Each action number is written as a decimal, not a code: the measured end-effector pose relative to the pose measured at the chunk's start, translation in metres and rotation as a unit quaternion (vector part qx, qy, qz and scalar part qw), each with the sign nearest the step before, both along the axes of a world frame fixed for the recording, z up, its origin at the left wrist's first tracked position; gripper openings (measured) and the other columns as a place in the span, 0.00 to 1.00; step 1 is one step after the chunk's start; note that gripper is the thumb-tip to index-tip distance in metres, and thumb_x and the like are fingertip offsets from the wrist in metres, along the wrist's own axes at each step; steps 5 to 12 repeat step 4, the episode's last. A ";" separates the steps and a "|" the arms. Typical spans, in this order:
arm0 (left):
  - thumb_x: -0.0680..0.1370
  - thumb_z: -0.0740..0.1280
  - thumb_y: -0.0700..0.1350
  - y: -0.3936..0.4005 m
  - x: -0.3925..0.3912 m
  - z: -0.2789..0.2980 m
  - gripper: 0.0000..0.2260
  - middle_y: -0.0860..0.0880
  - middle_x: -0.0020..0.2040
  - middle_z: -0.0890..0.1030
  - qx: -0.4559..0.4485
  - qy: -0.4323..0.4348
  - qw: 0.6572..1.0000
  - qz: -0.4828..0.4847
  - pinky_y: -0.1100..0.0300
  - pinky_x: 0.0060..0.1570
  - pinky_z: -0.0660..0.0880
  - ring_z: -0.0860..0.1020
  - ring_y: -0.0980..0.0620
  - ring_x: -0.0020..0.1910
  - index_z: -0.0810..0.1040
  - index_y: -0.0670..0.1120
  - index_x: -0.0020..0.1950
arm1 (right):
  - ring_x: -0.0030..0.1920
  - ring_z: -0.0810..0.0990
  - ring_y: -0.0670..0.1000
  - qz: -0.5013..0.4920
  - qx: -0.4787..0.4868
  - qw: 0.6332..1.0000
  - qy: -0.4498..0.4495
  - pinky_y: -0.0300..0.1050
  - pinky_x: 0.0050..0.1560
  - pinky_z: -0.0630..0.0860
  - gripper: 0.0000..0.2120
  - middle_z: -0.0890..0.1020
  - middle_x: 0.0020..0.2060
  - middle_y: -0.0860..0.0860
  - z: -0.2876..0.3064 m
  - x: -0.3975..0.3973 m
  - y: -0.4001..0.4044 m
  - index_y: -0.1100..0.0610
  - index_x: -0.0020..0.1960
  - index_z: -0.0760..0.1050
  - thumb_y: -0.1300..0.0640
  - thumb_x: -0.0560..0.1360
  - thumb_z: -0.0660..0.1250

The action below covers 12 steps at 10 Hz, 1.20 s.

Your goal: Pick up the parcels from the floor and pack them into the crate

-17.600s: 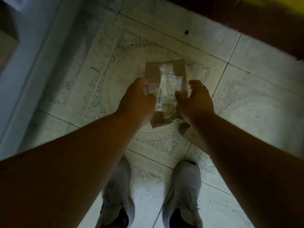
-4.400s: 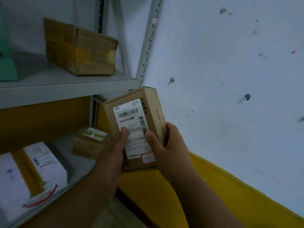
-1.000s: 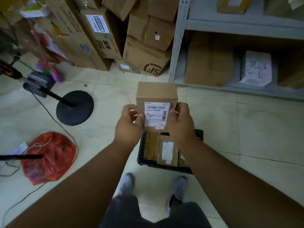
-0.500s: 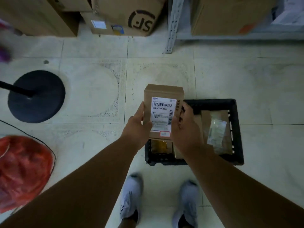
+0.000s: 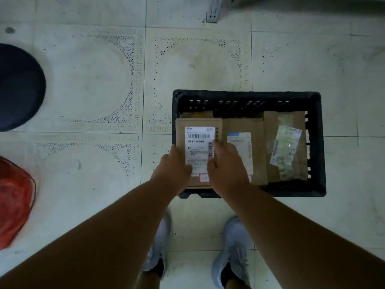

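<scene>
A black slatted plastic crate (image 5: 248, 96) stands on the tiled floor just ahead of my feet. I hold a brown cardboard parcel (image 5: 198, 124) with a white barcode label over the crate's left end. My left hand (image 5: 171, 170) grips its left edge and my right hand (image 5: 226, 163) lies on its right side and label. Whether the parcel rests on the crate's contents I cannot tell. Beside it in the crate lie a flat brown parcel (image 5: 258, 147) with a blue-topped label and a brown padded parcel (image 5: 291, 122) with a crinkled plastic pouch.
A round black stand base (image 5: 18, 86) sits on the floor at the left. A red plastic bag (image 5: 12, 197) lies at the lower left edge. A grey shelf upright's foot (image 5: 212, 13) is at the top. My two grey shoes (image 5: 233, 247) stand right behind the crate.
I have lowered the labelled parcel from above the floor down into the crate's left end. My view has tilted down, closer over the crate.
</scene>
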<state>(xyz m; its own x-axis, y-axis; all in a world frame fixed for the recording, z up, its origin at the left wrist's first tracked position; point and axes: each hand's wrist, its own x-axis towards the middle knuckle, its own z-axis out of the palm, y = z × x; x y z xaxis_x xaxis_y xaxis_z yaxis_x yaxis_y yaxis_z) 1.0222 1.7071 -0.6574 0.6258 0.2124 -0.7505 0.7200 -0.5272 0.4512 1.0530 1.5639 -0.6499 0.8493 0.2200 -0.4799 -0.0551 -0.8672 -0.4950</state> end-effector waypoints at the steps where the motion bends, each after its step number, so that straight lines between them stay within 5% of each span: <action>1: 0.78 0.63 0.41 -0.009 -0.004 0.004 0.26 0.44 0.60 0.72 0.030 -0.036 0.997 -0.067 0.62 0.35 0.77 0.77 0.47 0.48 0.59 0.56 0.73 | 0.60 0.74 0.52 0.066 -0.074 0.992 0.072 0.46 0.64 0.74 0.18 0.70 0.67 0.53 -0.012 -0.005 0.001 0.53 0.70 0.71 0.54 0.81 0.62; 2: 0.79 0.65 0.44 -0.024 -0.003 0.003 0.24 0.43 0.67 0.70 0.076 0.018 0.975 -0.208 0.50 0.55 0.80 0.77 0.43 0.58 0.65 0.51 0.74 | 0.57 0.76 0.53 0.138 -0.149 0.971 0.123 0.49 0.59 0.77 0.17 0.74 0.61 0.53 -0.018 -0.005 -0.002 0.54 0.66 0.76 0.54 0.78 0.66; 3: 0.78 0.69 0.44 -0.035 -0.002 0.002 0.24 0.45 0.69 0.71 0.089 0.037 0.956 -0.277 0.47 0.64 0.76 0.75 0.43 0.65 0.69 0.50 0.74 | 0.53 0.78 0.53 0.181 -0.156 0.961 0.136 0.49 0.57 0.78 0.18 0.76 0.56 0.54 -0.013 -0.004 0.000 0.55 0.65 0.75 0.53 0.76 0.69; 4: 0.77 0.69 0.40 -0.033 0.016 0.018 0.27 0.46 0.69 0.73 0.102 -0.042 0.976 -0.187 0.48 0.64 0.75 0.74 0.43 0.66 0.68 0.52 0.75 | 0.55 0.77 0.51 0.135 -0.101 0.985 0.029 0.47 0.59 0.75 0.17 0.78 0.57 0.52 0.002 0.013 0.003 0.52 0.65 0.74 0.55 0.77 0.69; 12: 0.77 0.69 0.40 -0.033 0.016 0.018 0.27 0.46 0.69 0.73 0.102 -0.042 0.976 -0.187 0.48 0.64 0.75 0.74 0.43 0.66 0.68 0.52 0.75 | 0.55 0.77 0.51 0.135 -0.101 0.985 0.029 0.47 0.59 0.75 0.17 0.78 0.57 0.52 0.002 0.013 0.003 0.52 0.65 0.74 0.55 0.77 0.69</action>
